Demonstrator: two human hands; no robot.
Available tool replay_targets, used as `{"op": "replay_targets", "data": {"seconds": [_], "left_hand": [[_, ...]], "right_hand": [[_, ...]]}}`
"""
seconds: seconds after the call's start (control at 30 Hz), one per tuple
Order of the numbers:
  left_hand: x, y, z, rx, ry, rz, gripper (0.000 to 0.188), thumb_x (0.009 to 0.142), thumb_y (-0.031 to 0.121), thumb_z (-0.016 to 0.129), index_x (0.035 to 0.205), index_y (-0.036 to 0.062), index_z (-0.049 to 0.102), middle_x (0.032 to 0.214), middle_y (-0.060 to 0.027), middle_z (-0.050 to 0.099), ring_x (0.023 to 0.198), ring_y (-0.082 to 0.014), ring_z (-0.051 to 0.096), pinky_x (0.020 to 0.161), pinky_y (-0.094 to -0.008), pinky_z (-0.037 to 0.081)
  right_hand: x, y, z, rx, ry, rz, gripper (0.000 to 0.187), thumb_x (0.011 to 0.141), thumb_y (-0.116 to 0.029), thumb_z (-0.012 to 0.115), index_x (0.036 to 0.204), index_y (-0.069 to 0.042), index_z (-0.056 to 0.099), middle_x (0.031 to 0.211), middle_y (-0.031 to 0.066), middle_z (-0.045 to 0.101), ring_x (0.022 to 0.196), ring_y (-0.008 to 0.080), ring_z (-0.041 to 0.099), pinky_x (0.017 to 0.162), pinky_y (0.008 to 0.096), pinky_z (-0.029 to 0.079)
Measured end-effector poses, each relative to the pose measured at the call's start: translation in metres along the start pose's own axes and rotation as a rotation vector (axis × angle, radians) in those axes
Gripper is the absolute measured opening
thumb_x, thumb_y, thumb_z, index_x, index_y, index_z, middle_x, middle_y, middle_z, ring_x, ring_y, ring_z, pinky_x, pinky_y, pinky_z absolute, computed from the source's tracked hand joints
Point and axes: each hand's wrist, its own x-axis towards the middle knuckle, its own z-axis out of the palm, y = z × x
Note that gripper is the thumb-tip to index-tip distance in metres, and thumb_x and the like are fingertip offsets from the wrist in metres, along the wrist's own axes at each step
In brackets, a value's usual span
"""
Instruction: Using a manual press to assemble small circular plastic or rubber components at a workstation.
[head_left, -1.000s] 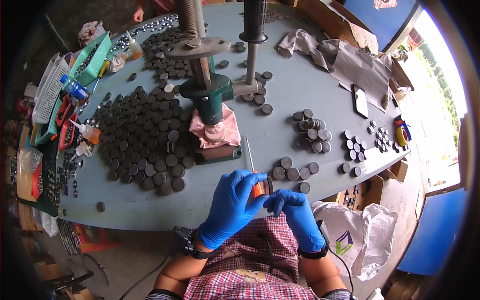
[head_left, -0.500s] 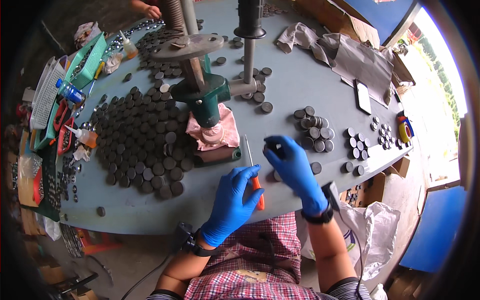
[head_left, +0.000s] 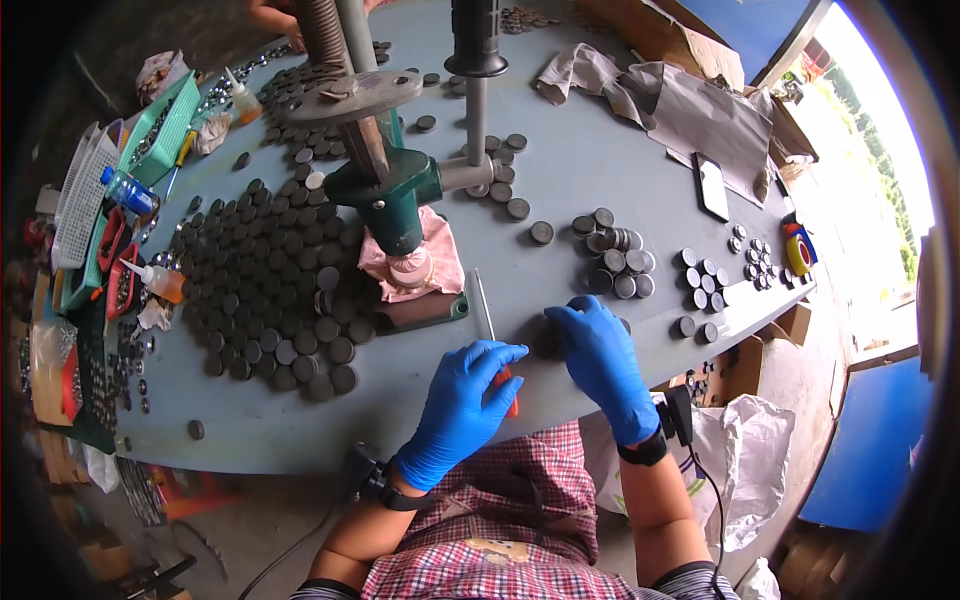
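My left hand [head_left: 462,408], in a blue glove, hovers over a screwdriver [head_left: 486,305] with a red-orange handle. Its fingers are curved and its thumb stands apart, with the handle partly hidden beneath them. The screwdriver appears to lie on the table, its metal shaft toward the press. Also gloved in blue, my right hand [head_left: 605,365] is closed at the fingertips on a dark round disc [head_left: 544,340], blurred and partly covered. Ahead of my left hand, a green hand press [head_left: 400,205] stands over a pink cloth [head_left: 445,255].
Many black discs [head_left: 265,270] crowd the grey table [head_left: 400,425] left of the press. Smaller groups of discs [head_left: 620,260] sit at the right, near a phone [head_left: 712,188] and a tape roll [head_left: 798,250]. Green baskets [head_left: 165,130] and bottles line the left; another person's arm [head_left: 280,18] shows at the far edge.
My right hand has come down and toward me, bringing the dark disc closer to the table. My left hand has edged right over the screwdriver. The whole view has shifted slightly.
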Motion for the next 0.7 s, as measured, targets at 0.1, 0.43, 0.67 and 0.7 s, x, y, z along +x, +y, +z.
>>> {"op": "replay_targets", "data": {"seconds": [0.1, 0.43, 0.67, 0.7], "left_hand": [[0.001, 0.011, 0.004, 0.009, -0.012, -0.002, 0.035, 0.082, 0.002, 0.069, 0.116, 0.0068, 0.063, 0.103, -0.0077, 0.062, 0.092, -0.0247, 0.061, 0.087, -0.0352, 0.047], [-0.002, 0.027, -0.004, 0.100, 0.158, 0.031, 0.046, 0.077, 0.007, 0.077, 0.120, 0.0064, 0.061, 0.101, -0.0080, 0.061, 0.088, -0.0237, 0.059, 0.085, -0.0361, 0.047], [-0.005, 0.023, -0.007, -0.021, 0.157, 0.013, 0.048, 0.075, 0.006, 0.078, 0.119, 0.0040, 0.061, 0.095, -0.0066, 0.059, 0.081, -0.0193, 0.057, 0.081, -0.0331, 0.047], [-0.004, 0.023, -0.007, -0.023, 0.159, 0.012, 0.048, 0.075, 0.006, 0.078, 0.119, 0.0040, 0.061, 0.095, -0.0066, 0.059, 0.081, -0.0193, 0.057, 0.081, -0.0331, 0.047]], "right_hand": [[0.009, 0.004, 0.001, 0.047, -0.010, 0.106, 0.032, 0.084, -0.008, 0.061, 0.115, -0.010, 0.064, 0.097, 0.0134, 0.061, 0.084, 0.0324, 0.062, 0.073, 0.0422, 0.051], [-0.032, -0.055, -0.035, 1.328, -0.116, 0.262, 0.035, 0.095, -0.008, 0.060, 0.128, 0.003, 0.055, 0.111, 0.0048, 0.062, 0.103, 0.0110, 0.057, 0.097, 0.0277, 0.044], [-0.049, -0.030, -0.035, 1.196, -0.427, 0.167, 0.032, 0.072, 0.018, 0.043, 0.087, 0.003, 0.066, 0.087, 0.0093, 0.066, 0.077, 0.0149, 0.063, 0.075, 0.0276, 0.051], [-0.050, -0.031, -0.036, 1.194, -0.429, 0.167, 0.032, 0.072, 0.018, 0.043, 0.087, 0.003, 0.066, 0.087, 0.0093, 0.066, 0.077, 0.0149, 0.063, 0.075, 0.0276, 0.051]]}}
